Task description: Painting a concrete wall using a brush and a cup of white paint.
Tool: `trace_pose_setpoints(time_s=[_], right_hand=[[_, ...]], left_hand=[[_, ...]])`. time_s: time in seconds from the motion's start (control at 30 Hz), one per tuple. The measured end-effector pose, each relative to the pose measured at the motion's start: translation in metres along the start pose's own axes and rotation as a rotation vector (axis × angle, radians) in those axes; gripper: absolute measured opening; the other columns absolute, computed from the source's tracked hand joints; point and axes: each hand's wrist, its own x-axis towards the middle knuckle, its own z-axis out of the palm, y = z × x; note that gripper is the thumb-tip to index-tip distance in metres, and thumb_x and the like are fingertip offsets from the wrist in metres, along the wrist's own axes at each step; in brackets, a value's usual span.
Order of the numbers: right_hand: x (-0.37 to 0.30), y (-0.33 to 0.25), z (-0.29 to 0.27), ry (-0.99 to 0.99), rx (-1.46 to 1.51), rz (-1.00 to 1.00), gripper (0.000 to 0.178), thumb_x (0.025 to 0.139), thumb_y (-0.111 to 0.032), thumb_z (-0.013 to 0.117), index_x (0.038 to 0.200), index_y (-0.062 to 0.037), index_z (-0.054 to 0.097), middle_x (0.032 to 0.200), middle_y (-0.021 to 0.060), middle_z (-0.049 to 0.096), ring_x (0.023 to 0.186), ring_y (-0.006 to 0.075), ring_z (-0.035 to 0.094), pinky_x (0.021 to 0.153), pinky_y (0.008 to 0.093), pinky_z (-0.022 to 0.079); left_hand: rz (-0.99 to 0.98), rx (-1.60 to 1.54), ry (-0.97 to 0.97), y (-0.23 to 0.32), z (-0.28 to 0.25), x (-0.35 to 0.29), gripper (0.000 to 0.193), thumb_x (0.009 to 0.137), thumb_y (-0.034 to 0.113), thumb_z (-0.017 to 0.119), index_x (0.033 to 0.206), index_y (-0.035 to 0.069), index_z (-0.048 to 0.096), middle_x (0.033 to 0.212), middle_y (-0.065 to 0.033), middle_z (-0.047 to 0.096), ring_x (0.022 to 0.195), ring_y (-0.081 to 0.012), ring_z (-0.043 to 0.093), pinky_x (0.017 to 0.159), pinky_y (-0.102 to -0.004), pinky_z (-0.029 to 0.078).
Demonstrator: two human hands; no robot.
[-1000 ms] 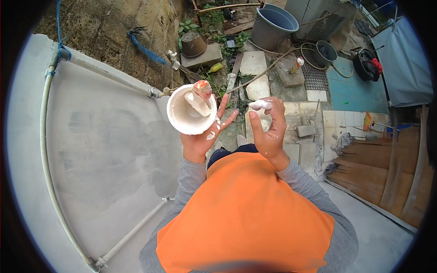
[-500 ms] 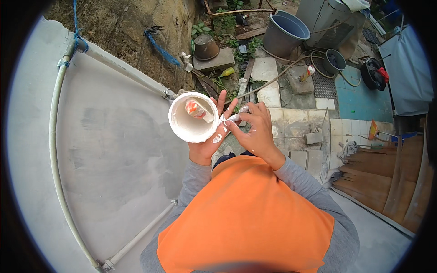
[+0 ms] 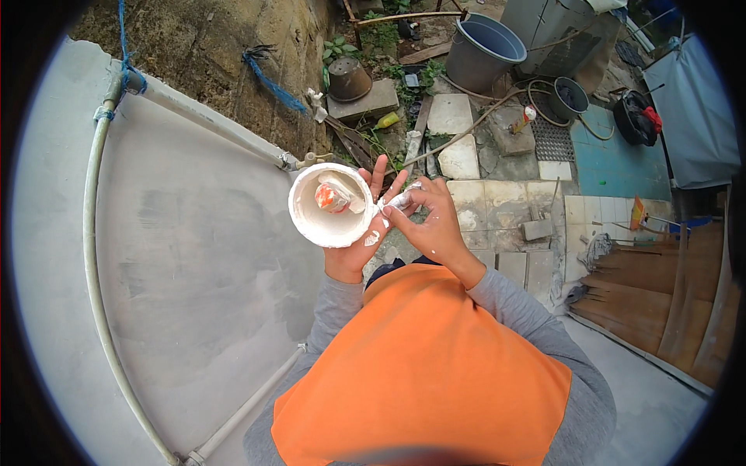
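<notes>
My left hand (image 3: 347, 260) holds a round white pot (image 3: 299, 208), its palm against the pot's side and some fingers stretched out past it. A short object with an orange-and-white end (image 3: 332, 197) stands tilted inside; its kind is unclear. White smears mark the left palm. Close by the pot's right side, my right hand (image 3: 433, 229) is closed, thumb and forefinger pinched together at a white pasty clump (image 3: 381, 208). White paste coats its forefinger. Whether the fingertips grip anything more is hidden.
A grey-white panel (image 3: 210, 248) framed by a pale pipe (image 3: 91, 233) stands at my left. Ahead are a large grey bucket (image 3: 474, 66), a hose (image 3: 474, 133), an upturned pot (image 3: 349, 80) and loose slabs (image 3: 458, 158). Brown sheets (image 3: 653, 299) lie at the right.
The pot has shifted slightly down and right, and the object inside shows at a different angle. My right hand stays pinched beside it.
</notes>
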Motion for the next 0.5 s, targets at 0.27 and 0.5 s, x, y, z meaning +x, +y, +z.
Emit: trace_pose_setpoints(time_s=[0.27,0.5], right_hand=[[0.004,-0.005,-0.007,0.124,-0.059,-0.094,0.013,0.072,-0.012,0.077,0.078,-0.0052,0.068,0.082,0.0064,0.056,0.082,0.023,0.047,0.071,0.0338,0.039],[0.011,0.0,-0.015,0.107,-0.256,-0.339,0.02,0.067,-0.014,0.078,0.079,-0.0037,0.067,0.09,0.009,0.058,0.085,0.0275,0.049,0.072,0.0375,0.041]], left_hand=[[-0.002,0.066,-0.038,-0.002,-0.005,-0.002,0.046,0.093,0.04,0.052,0.122,0.004,0.058,0.154,-0.0094,0.031,0.146,-0.0391,0.011,0.113,-0.0611,0.019],[0.035,0.236,-0.069,0.0,-0.023,-0.003,0.045,0.092,0.04,0.052,0.127,0.012,0.058,0.154,-0.0039,0.032,0.144,-0.027,0.02,0.1,-0.0496,0.036]])
